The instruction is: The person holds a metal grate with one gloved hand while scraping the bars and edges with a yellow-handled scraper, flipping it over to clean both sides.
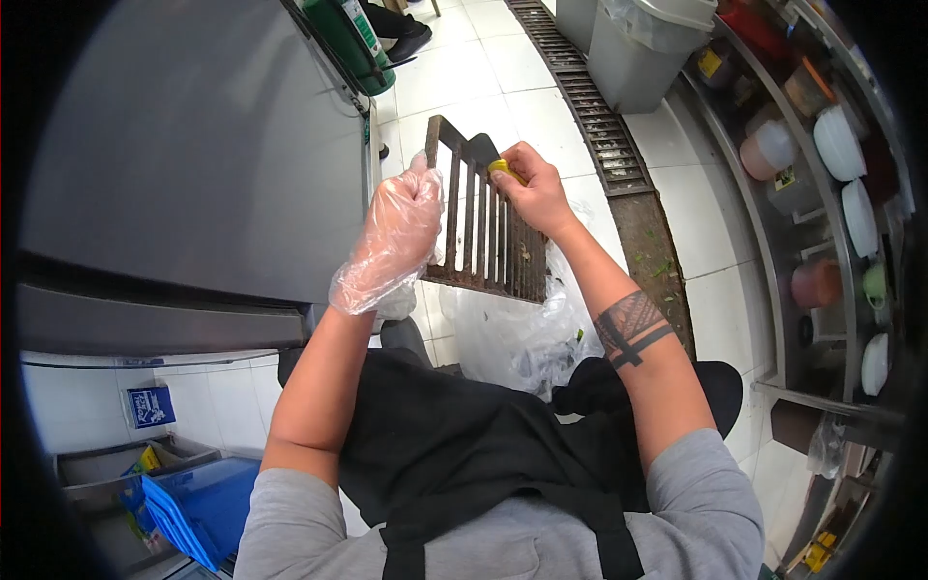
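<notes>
My left hand [398, 220], in a clear plastic glove, is closed around the left edge of a dirty drain grate [474, 282]. The grate is held up and tilted above the floor, its slats brown with grime. In my bare right hand [537, 190] is a scraper [483, 150] with a dark, wide blade and a yellow handle. The blade lies against the upper bars of the grate, or just over them. Below the grate a clear plastic bag [517, 338] lies on the floor between my legs, with small green scraps in it.
An uncovered drain channel [650, 237] with debris runs at right, continuing from the floor grates [594, 111]. Shelves [773, 242] of containers line the right side, near a grey bin [638, 58]. A large grey metal surface [184, 145] stands at left. A person's shoe [411, 41] shows at top.
</notes>
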Demonstrator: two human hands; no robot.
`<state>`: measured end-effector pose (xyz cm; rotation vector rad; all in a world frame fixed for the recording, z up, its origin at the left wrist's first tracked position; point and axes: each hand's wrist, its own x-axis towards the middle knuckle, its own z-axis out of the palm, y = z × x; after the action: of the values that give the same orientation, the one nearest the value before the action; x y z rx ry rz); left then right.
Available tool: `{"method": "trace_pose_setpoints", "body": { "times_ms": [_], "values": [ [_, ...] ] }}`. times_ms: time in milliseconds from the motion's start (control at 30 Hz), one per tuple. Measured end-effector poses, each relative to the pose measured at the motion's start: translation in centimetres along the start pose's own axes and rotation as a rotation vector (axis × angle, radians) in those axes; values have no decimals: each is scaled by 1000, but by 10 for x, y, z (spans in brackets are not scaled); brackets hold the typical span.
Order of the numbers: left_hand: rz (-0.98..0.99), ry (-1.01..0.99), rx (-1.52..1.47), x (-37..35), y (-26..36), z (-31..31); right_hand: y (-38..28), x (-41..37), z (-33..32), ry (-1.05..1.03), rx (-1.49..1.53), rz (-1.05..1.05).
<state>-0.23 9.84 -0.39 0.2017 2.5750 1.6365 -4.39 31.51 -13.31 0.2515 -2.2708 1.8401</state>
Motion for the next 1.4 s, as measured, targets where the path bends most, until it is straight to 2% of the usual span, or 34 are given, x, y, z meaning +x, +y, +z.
{"method": "trace_pose_setpoints", "body": {
  "times_ms": [133,200,233,400,467,533,600,633,700,833,867,933,967,1067,1167,1267,1333,1400],
  "values": [
    [-135,-23,-64,-4,17,0,-5,11,-12,-16,-90,-76],
    [-110,-30,-68,-1,12,-1,-8,16,-19,-90,-335,-57],
    [-87,-36,-75,0,10,-1,-8,17,-19,-91,-337,-57],
    [-83,-29,-62,-2,15,-2,-1,25,-21,-32,-450,-407],
    [-97,-22,-55,-1,12,-2,1,26,-18,-36,-438,-425],
    [-17,4,-3,3,3,-3,-2,27,-20,-40,-426,-442],
    [-79,4,-39,2,7,-2,-7,28,-26,-54,-545,-583],
    [-139,7,-76,0,10,-3,-14,26,-30,-56,-544,-581],
    [-69,11,-26,8,-5,-8,-26,18,-37,-201,-776,-619],
    [102,63,14,18,-28,-6,-25,-2,-41,-93,-704,-492],
    [98,64,7,17,-32,-7,-26,-5,-40,-100,-708,-490],
    [78,2,-33,11,-26,-11,-39,-10,-36,-8,-613,-272],
    [77,3,-36,8,-21,-10,-47,-12,-36,-43,-600,-175],
    [9,27,-50,0,-9,-7,-58,-12,-33,-134,-661,-78],
    [109,25,4,3,-20,-9,-65,-8,-27,-111,-772,-181],
    [131,10,-5,-6,-8,-10,-71,-2,-24,-117,-832,-223],
    [71,9,7,-8,-2,-8,-74,2,-23,-128,-864,-228],
    [113,3,-2,-12,7,-9,-81,3,-22,-135,-892,-233]
  ]
}}
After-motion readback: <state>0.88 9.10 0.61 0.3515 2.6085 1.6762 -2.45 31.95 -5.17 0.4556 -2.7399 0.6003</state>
